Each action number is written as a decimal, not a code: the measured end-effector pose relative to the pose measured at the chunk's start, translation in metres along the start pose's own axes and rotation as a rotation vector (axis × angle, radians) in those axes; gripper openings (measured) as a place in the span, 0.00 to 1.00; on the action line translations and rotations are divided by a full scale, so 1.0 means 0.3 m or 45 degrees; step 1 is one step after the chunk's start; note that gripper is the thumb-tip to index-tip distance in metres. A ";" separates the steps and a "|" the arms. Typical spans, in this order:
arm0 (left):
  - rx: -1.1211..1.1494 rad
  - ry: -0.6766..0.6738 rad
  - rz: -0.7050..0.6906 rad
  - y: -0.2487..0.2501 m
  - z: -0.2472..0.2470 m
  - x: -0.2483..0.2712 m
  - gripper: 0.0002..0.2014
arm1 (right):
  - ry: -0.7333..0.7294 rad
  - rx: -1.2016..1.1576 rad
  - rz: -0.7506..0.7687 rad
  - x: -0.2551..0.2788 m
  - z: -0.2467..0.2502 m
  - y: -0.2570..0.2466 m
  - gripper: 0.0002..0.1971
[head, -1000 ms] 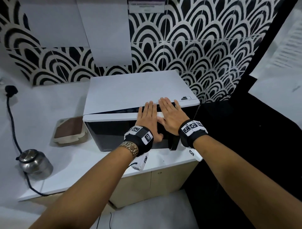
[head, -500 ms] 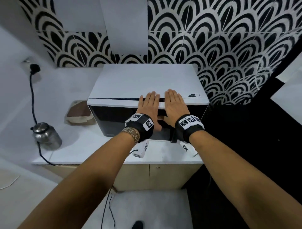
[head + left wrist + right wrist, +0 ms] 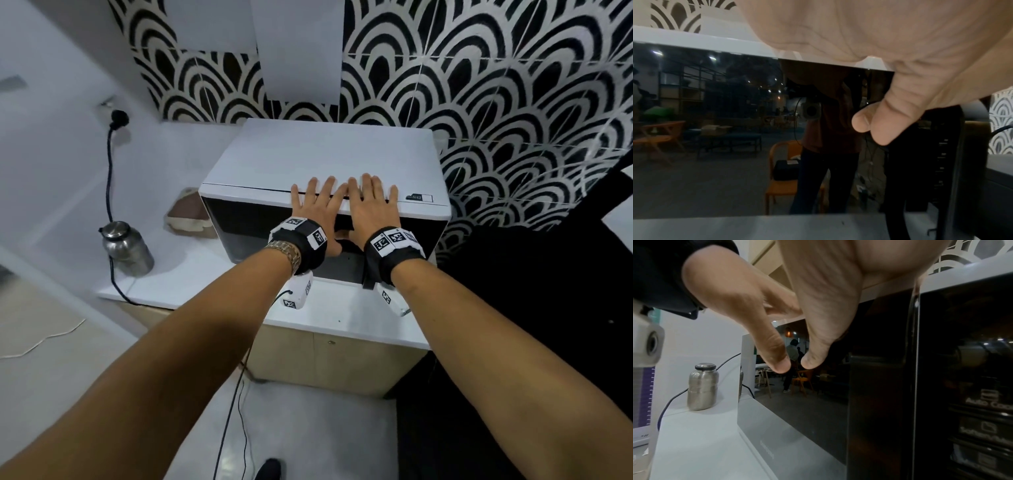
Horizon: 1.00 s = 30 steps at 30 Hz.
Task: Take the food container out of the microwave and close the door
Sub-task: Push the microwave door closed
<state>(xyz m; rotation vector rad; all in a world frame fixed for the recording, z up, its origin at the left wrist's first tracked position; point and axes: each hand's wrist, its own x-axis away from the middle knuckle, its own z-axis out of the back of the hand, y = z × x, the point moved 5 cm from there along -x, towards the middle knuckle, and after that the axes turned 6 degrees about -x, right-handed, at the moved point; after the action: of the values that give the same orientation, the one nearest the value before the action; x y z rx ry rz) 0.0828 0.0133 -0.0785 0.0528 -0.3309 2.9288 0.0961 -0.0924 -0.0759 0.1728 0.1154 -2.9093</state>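
The white microwave (image 3: 329, 154) stands on the counter, its dark glass door (image 3: 246, 229) flush against the body. Both hands lie side by side with straight fingers over the door's top front edge, left hand (image 3: 317, 205) and right hand (image 3: 371, 205), thumbs hanging down before the glass. The left wrist view shows the left palm (image 3: 879, 29) on the white edge and its thumb on the door glass (image 3: 715, 129). The right wrist view shows both thumbs close together by the control panel (image 3: 972, 386). The brown-lidded food container (image 3: 186, 214) sits on the counter left of the microwave.
A steel bottle (image 3: 126, 248) stands at the counter's left end, with a black cord (image 3: 109, 178) running up to a wall plug. The white countertop (image 3: 342, 315) has a narrow strip before the microwave. Patterned tiles back the microwave; a dark surface lies to the right.
The door stood ajar on its left side a second ago and now sits flush. Both hands stayed flat on its top edge. The head view shifted left and back.
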 end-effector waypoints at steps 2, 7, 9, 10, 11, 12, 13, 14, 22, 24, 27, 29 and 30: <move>0.017 0.009 0.026 -0.001 -0.009 -0.016 0.59 | 0.029 -0.005 -0.013 -0.011 -0.006 0.006 0.59; 0.024 0.032 0.031 -0.003 -0.033 -0.037 0.58 | 0.062 0.010 -0.017 -0.028 -0.021 0.009 0.61; 0.037 0.035 0.023 -0.003 -0.035 -0.040 0.58 | 0.063 0.014 -0.022 -0.027 -0.021 0.010 0.61; 0.044 0.035 0.016 -0.003 -0.033 -0.040 0.58 | 0.061 0.013 -0.027 -0.027 -0.021 0.011 0.61; 0.047 0.036 0.007 -0.004 -0.031 -0.040 0.57 | 0.058 0.008 -0.033 -0.027 -0.019 0.011 0.61; 0.051 0.029 -0.002 -0.004 -0.028 -0.036 0.56 | 0.052 0.005 -0.039 -0.026 -0.018 0.009 0.61; 0.060 0.021 -0.010 -0.005 -0.027 -0.035 0.56 | 0.047 0.003 -0.044 -0.025 -0.016 0.007 0.60; 0.069 0.013 -0.016 -0.007 -0.026 -0.034 0.56 | 0.044 0.001 -0.049 -0.024 -0.015 0.005 0.60; 0.141 -0.045 -0.069 -0.027 -0.011 -0.018 0.54 | -0.045 -0.030 -0.068 -0.020 -0.009 0.001 0.60; 0.144 -0.047 -0.103 -0.038 -0.011 -0.010 0.55 | -0.056 -0.028 -0.084 -0.011 -0.006 -0.003 0.62; 0.116 -0.075 -0.148 -0.060 -0.005 0.019 0.58 | -0.069 0.016 -0.091 0.025 -0.010 -0.018 0.63; 0.121 -0.097 -0.162 -0.073 -0.006 0.031 0.59 | -0.071 0.039 -0.083 0.052 -0.011 -0.028 0.64; 0.128 -0.115 -0.167 -0.082 0.002 0.037 0.58 | -0.090 0.049 -0.084 0.063 -0.005 -0.029 0.64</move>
<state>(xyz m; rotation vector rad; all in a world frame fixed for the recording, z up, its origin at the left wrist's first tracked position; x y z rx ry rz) 0.0768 0.0389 -0.0721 0.2134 -0.1852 2.8163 0.0761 -0.0878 -0.0792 0.0734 0.0541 -2.9810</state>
